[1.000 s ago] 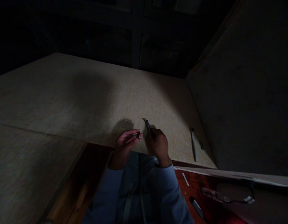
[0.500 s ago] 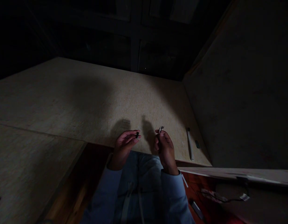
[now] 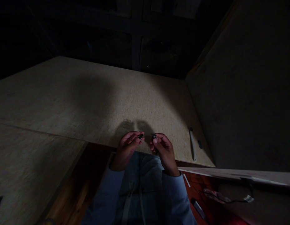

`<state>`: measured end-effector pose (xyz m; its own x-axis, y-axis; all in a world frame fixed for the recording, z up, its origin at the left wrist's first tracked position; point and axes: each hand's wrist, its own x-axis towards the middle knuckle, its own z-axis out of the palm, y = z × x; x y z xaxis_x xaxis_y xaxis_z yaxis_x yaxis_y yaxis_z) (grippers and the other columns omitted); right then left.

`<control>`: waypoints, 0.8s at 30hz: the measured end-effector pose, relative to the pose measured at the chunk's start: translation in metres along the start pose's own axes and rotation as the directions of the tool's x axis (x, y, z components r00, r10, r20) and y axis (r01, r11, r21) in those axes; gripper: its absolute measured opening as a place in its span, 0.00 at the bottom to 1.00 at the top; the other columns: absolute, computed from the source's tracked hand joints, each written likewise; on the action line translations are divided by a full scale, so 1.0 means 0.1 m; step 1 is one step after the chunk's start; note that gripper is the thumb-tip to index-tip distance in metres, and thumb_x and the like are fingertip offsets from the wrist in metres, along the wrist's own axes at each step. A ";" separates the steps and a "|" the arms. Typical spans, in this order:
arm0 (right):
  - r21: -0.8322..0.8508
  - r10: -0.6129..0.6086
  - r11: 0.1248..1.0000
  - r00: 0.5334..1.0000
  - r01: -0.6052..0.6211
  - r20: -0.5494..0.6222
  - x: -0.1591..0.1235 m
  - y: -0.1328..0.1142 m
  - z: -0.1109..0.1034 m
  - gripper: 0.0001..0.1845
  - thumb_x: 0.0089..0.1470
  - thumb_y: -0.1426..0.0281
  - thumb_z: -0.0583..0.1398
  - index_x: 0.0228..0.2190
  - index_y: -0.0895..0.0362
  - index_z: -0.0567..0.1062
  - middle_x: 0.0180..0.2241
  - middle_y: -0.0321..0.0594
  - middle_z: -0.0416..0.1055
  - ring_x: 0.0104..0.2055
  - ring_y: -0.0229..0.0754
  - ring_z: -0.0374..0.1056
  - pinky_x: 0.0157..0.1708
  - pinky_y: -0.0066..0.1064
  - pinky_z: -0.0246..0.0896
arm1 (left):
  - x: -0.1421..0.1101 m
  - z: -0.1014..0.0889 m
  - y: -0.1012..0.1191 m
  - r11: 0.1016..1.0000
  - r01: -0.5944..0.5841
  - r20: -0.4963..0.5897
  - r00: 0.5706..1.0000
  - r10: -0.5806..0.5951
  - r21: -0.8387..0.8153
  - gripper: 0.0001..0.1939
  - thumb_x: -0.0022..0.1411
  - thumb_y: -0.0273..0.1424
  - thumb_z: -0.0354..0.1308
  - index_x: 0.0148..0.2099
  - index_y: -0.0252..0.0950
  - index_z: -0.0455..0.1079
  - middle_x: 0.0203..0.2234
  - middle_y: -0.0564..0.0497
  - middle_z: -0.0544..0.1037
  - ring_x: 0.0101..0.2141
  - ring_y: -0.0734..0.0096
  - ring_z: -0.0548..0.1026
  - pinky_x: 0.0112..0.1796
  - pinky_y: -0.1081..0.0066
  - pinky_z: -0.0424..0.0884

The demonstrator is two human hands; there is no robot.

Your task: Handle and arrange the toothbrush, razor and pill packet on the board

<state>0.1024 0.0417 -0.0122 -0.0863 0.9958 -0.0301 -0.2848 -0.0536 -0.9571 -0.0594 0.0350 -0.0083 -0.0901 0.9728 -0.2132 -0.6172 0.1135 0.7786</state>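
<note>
Just over the front edge of the table, my left hand (image 3: 128,146) pinches a small black piece (image 3: 141,136) between thumb and fingertips. Facing it, my right hand (image 3: 164,149) is closed around a small dark tool with a shiny metal end (image 3: 154,136); its exact kind is too dim and small to make out. A narrow gap separates the two held things. On the table behind my left hand lies a small, faint clear item (image 3: 127,121), partly in shadow.
To the right on the pale table (image 3: 135,93) lie a long, thin white-handled item with a dark end (image 3: 192,145) and a small dark green object (image 3: 200,144). A wall panel (image 3: 241,109) borders the right side. Below sit a cable (image 3: 220,200) and a dark, light-edged object (image 3: 198,208).
My right hand has moved left, closer to my left hand, and its tool has turned so the metal end no longer points up. My left hand has shifted slightly right.
</note>
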 end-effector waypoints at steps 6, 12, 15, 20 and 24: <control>-0.034 0.015 0.999 1.000 -0.015 0.022 0.00 0.05 0.00 0.16 0.53 0.58 0.68 0.40 0.54 0.80 0.27 0.35 0.76 0.25 0.36 0.69 0.24 0.28 0.63 | 0.01 -0.01 -0.01 1.000 -0.004 0.019 1.000 0.004 -0.027 0.20 0.43 0.34 0.78 0.39 0.35 0.78 0.43 0.43 0.83 0.39 0.64 0.81 0.40 0.68 0.75; -0.031 0.011 0.999 1.000 -0.011 0.002 0.01 0.04 0.03 0.13 0.49 0.61 0.70 0.37 0.54 0.81 0.27 0.36 0.79 0.28 0.39 0.74 0.29 0.30 0.69 | 0.00 0.01 -0.04 0.999 -0.034 0.022 0.999 0.035 -0.030 0.19 0.44 0.31 0.77 0.40 0.37 0.79 0.44 0.44 0.84 0.40 0.65 0.81 0.44 0.67 0.75; -0.041 -0.010 0.999 1.000 0.009 -0.021 0.00 0.05 0.02 0.13 0.50 0.61 0.70 0.36 0.54 0.82 0.26 0.36 0.79 0.27 0.39 0.73 0.26 0.29 0.67 | -0.01 0.03 -0.04 0.999 -0.048 0.035 0.998 0.048 -0.011 0.19 0.45 0.30 0.76 0.42 0.37 0.79 0.45 0.43 0.83 0.41 0.64 0.81 0.45 0.66 0.75; -0.064 -0.052 0.997 0.998 0.049 -0.039 -0.01 0.02 0.03 0.11 0.49 0.61 0.70 0.34 0.54 0.83 0.25 0.37 0.79 0.26 0.39 0.73 0.25 0.29 0.67 | -0.04 0.05 -0.01 0.997 -0.078 0.048 0.996 0.078 0.012 0.20 0.45 0.32 0.76 0.42 0.37 0.79 0.45 0.43 0.83 0.42 0.62 0.81 0.46 0.65 0.75; -0.084 -0.110 0.991 0.993 0.106 -0.043 -0.03 -0.03 0.07 0.10 0.50 0.64 0.70 0.36 0.52 0.83 0.29 0.37 0.80 0.28 0.40 0.73 0.30 0.32 0.71 | -0.05 0.07 -0.01 0.995 -0.096 0.053 0.994 0.094 0.040 0.19 0.45 0.33 0.77 0.41 0.37 0.79 0.43 0.43 0.84 0.42 0.61 0.81 0.44 0.65 0.75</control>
<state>0.0966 0.0387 -0.0071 -0.0134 0.9979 0.0634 -0.2115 0.0591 -0.9756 -0.0529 0.0313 -0.0033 -0.1061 0.9885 -0.1079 -0.5744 0.0276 0.8181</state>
